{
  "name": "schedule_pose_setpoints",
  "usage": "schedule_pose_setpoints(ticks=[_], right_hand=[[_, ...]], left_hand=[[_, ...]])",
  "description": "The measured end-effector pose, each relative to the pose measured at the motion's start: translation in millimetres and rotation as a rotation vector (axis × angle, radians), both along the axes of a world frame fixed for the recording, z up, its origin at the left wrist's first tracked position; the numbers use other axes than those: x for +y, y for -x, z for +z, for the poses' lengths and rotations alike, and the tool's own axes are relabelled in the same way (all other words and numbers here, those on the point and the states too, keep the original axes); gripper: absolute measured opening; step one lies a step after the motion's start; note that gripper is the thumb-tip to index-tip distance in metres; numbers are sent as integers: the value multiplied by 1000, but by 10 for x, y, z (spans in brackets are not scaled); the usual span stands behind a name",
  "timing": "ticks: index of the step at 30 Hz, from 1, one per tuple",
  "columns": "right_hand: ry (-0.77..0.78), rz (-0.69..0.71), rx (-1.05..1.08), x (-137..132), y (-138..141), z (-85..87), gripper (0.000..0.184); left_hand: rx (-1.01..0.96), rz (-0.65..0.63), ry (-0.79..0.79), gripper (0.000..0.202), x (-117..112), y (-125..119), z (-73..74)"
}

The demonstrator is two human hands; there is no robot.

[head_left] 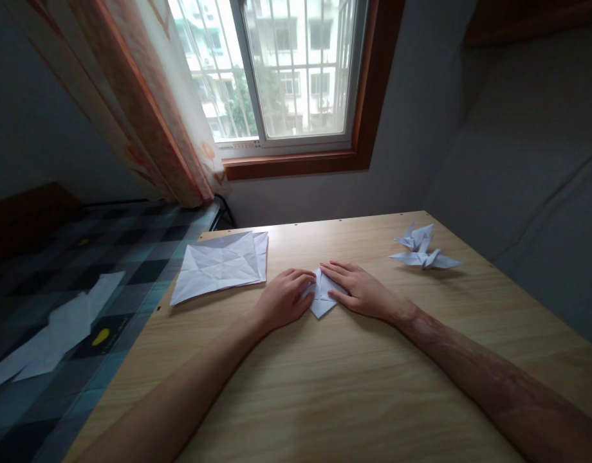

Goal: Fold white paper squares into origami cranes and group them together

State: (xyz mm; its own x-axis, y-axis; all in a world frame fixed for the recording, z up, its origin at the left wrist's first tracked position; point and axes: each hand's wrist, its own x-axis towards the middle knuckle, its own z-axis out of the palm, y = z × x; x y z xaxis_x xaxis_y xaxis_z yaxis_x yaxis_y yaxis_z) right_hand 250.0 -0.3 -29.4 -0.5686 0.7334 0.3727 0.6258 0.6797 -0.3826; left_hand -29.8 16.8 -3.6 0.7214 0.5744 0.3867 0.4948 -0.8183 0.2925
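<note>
A small folded piece of white paper (321,303) lies flat on the wooden table (296,386), one pointed corner toward me. My left hand (287,297) rests at its left edge, fingers bent and thumb low against the paper; whether it pinches the paper is hidden. Across its right side lies my right hand (358,287), with fingers stretched out flat and the thumb apart. Both hands cover parts of the folds.
Creased white sheets (223,263) lie at the table's back left. Two folded paper cranes (427,258) stand at the back right. Left of the table, paper strips (59,334) lie on a checkered bed (146,257). A window (300,77) and curtain (127,96) are beyond.
</note>
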Motion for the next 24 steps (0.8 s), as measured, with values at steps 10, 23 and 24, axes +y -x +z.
schedule_pose_setpoints(ticks=[10,23,24], right_hand=[[-44,2,-26,11,-2,85,61],[-31,-167,133,61,-19,34,25],[-10,-178,167,75,-26,25,23]], left_hand=[[11,-16,-60,21,-61,-12,46],[121,-155,-86,38,-155,-29,109],[126,-160,-93,45,-157,-32,106]])
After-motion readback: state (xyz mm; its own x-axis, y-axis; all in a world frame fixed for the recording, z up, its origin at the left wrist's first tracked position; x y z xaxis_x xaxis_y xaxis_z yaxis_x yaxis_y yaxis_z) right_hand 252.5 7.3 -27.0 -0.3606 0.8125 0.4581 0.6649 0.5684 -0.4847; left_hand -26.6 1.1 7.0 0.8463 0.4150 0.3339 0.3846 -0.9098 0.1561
